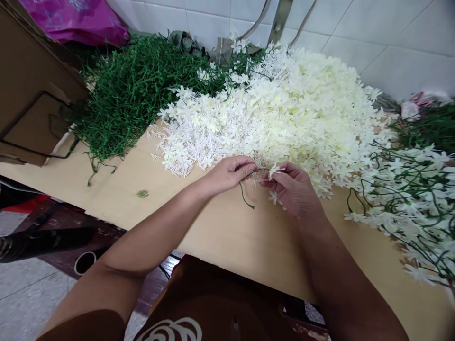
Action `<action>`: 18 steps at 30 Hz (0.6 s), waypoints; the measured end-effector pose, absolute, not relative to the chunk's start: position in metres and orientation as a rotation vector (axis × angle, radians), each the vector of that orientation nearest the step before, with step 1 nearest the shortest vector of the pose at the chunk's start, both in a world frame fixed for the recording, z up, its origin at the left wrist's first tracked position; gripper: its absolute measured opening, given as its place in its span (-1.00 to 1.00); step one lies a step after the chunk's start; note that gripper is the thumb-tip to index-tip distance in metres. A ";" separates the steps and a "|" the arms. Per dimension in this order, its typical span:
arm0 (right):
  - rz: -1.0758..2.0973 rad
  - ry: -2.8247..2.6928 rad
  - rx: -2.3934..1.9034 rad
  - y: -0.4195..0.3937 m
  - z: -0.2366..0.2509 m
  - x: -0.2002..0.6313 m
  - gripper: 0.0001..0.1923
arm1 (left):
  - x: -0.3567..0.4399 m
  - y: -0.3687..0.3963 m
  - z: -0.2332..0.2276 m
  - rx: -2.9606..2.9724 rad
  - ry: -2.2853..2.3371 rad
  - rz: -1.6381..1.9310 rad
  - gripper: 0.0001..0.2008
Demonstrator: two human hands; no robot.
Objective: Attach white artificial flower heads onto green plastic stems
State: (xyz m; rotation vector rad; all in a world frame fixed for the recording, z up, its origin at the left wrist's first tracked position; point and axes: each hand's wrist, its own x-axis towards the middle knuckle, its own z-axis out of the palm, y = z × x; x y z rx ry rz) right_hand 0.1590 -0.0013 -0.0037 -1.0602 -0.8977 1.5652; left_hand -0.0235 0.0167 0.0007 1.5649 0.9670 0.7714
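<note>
Head view: left hand [232, 173] pinches a thin, curved green stem [243, 196], right hand [295, 189] pinches a white, thin-petalled flower [275, 171] at its end, both over smooth tan board [227, 237] beside a ruffled heap [305, 109]

a dark brown garment [231, 293] bears a print [172, 329] of looping pale lines; the forearms [159, 229] are bare.
</note>
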 end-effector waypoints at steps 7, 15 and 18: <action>1.522 -0.965 -1.030 -0.001 0.005 0.170 -0.76 | -0.032 0.016 0.007 1.587 0.799 0.622 -0.84; 1.074 -1.503 -0.968 -0.024 0.026 0.177 -0.89 | -0.052 0.027 0.008 1.511 0.871 0.731 -0.62; 0.850 -1.826 -0.879 -0.046 0.023 0.171 -0.84 | -0.052 0.027 0.008 1.505 0.845 0.586 -0.60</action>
